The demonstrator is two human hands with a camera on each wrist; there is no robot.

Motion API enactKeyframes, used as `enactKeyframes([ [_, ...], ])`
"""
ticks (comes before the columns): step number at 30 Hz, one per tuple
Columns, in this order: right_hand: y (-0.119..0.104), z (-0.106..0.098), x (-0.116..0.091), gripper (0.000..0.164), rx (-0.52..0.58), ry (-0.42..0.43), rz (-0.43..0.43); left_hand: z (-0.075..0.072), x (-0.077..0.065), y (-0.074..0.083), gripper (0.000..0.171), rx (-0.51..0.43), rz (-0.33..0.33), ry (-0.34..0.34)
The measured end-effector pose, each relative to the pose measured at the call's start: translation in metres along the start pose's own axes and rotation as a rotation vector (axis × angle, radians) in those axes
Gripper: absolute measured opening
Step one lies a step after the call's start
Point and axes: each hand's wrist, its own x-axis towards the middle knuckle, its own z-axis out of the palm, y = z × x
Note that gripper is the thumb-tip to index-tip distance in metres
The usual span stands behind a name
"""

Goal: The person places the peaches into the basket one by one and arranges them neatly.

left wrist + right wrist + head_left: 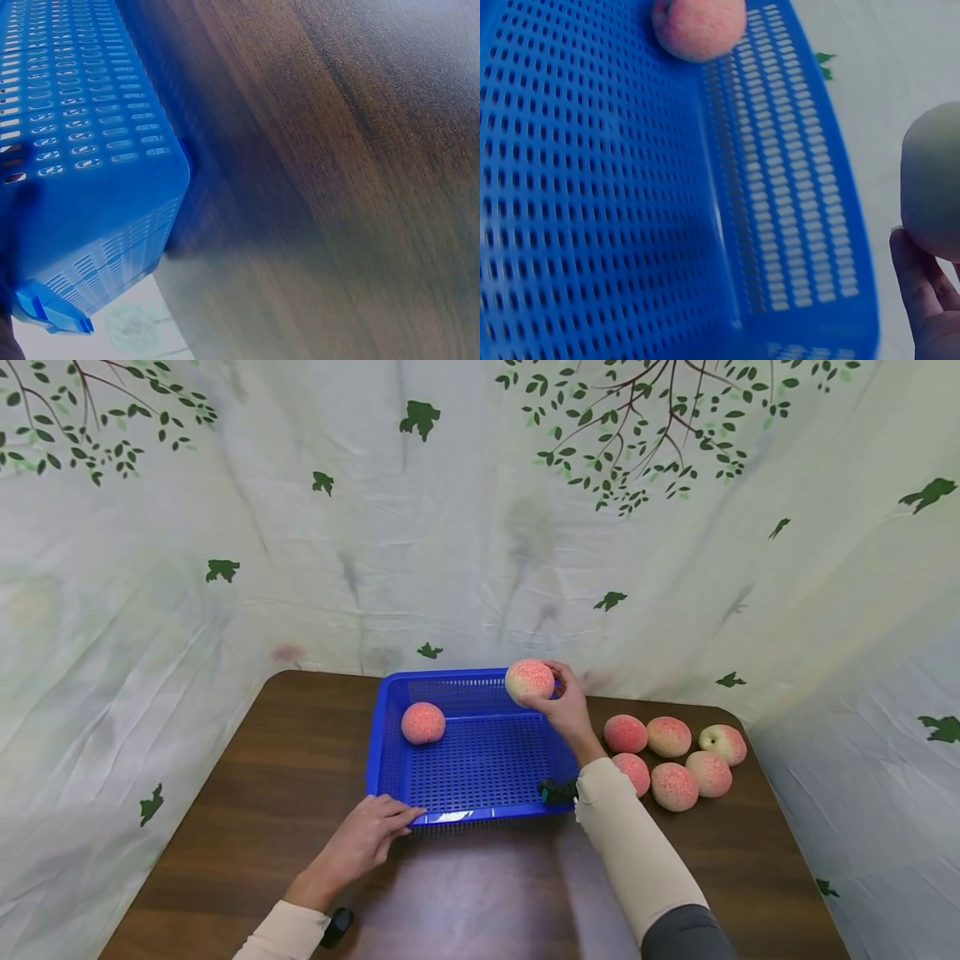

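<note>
A blue plastic basket (480, 760) with perforated walls sits on the table. Inside it, toward the left, lies one pink peach (423, 723), also visible in the right wrist view (700, 26). My right hand (567, 706) holds another peach (529, 682), pale yellow and pink, above the basket's back right part; the right wrist view catches its pale underside (934, 184) and some fingertips. At the front left corner, my left hand (367, 835) grips the basket's rim. The left wrist view shows mostly the basket's outer wall (97, 187), with that hand barely in frame.
Several peaches (675, 787) lie grouped on the brown table (300, 752) to the right of the basket. Behind and beside the table hangs a pale cloth (465, 543) printed with leaves and branches.
</note>
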Motion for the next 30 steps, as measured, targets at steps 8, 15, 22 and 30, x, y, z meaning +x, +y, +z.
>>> enactKeyframes([
  [8, 0.016, 0.039, 0.01, 0.07, 0.019, -0.035, 0.049, 0.002, -0.004, 0.0, 0.028, -0.015, -0.022, 0.0],
  [15, 0.033, 0.07, 0.015, 0.07, 0.022, 0.016, 0.118, 0.001, -0.005, -0.001, 0.029, -0.012, -0.032, 0.008],
  [22, 0.046, 0.087, 0.013, 0.069, 0.033, 0.071, 0.175, -0.001, -0.004, 0.0, 0.029, 0.008, -0.028, -0.025],
  [30, 0.052, 0.109, 0.009, 0.069, -0.056, 0.066, 0.209, -0.002, -0.004, 0.0, 0.028, 0.01, -0.028, -0.036],
])
